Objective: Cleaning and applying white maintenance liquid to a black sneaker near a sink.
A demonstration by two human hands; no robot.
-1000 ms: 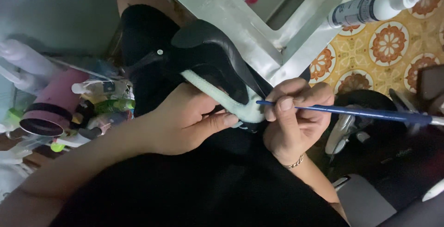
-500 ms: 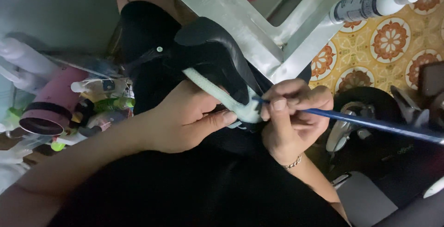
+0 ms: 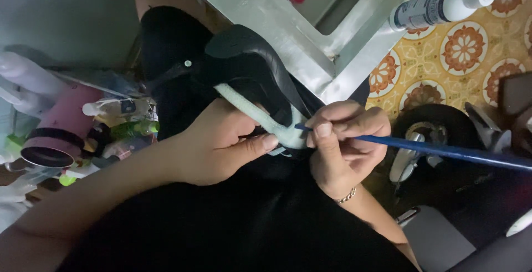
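Patterned orange floor tiles (image 3: 460, 67) beneath hands

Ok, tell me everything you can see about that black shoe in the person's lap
The black shoe looks like matte leather or a similar material, with a pale, whitish sole edge running along its underside. It lies tilted on the person's dark-clothed lap, sole edge turned toward the camera, in front of a metal frame. The left hand cradles it from below, thumb pressed near the pale edge. The right hand holds a blue brush handle whose tip meets that edge.
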